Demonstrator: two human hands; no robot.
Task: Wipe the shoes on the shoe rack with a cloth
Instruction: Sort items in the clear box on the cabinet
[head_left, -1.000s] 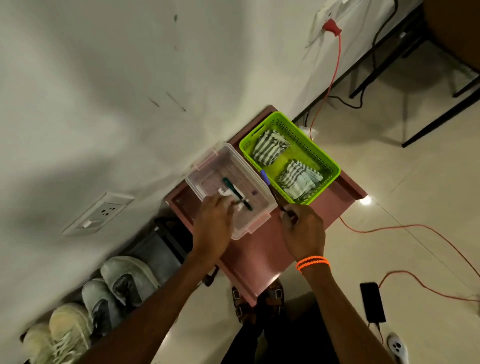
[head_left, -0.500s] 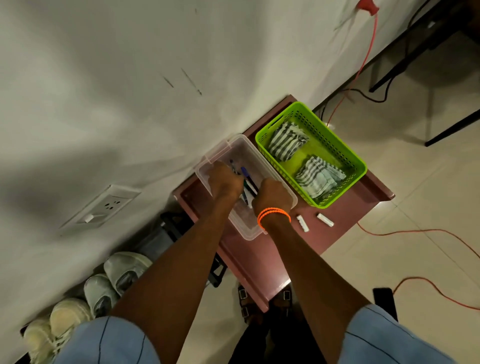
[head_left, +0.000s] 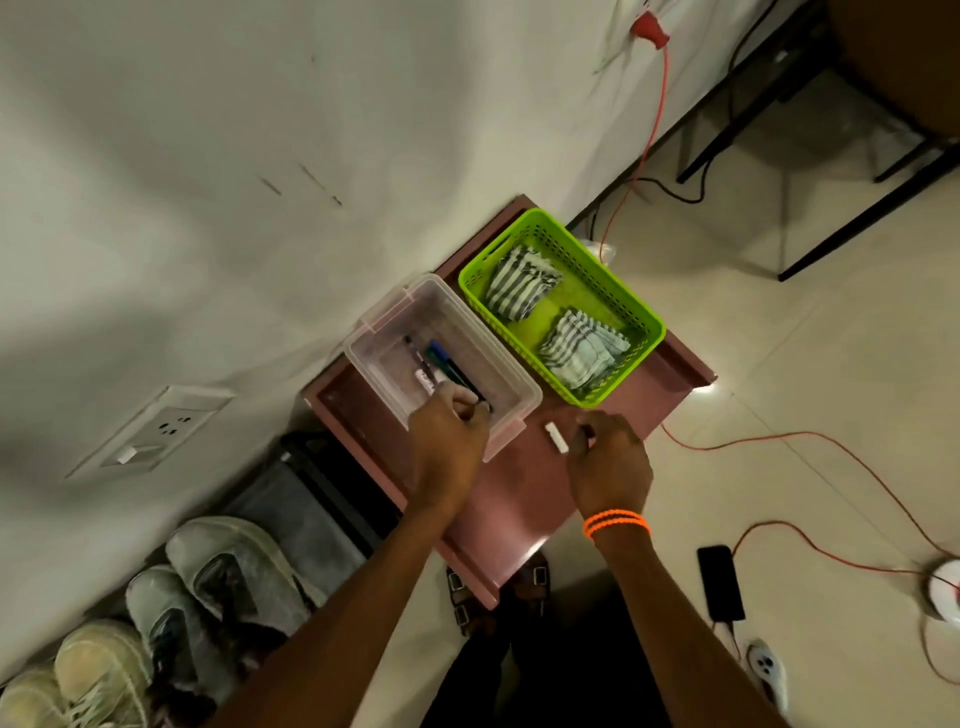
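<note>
The shoes (head_left: 208, 587) are standing in a row at the lower left against the wall; they are pale, dusty-looking sneakers, and the picture edge is cutting off the last ones, while the rack under them is too dark to make out. Two folded striped cloths (head_left: 522, 283) are lying apart inside a bright green plastic basket (head_left: 631, 306) with a lattice wall, on the pink counter (head_left: 514, 499). Just beside the basket, a clear plastic box (head_left: 498, 358) with rounded corners is holding some pens (head_left: 441, 364); their far ends are showing, but the near ends are hidden under the left hand (head_left: 449, 441). This hand is reaching over the box rim with curled fingers, and I cannot tell if it is gripping anything. The right hand (head_left: 610, 460), with an orange bracelet (head_left: 616, 522) on the wrist, is pinching a small dark thing at its fingertips, too small to name. A short white cap (head_left: 556, 436) is lying on the counter between the two hands. A black phone (head_left: 720, 582) is lying on the tiled floor.
</note>
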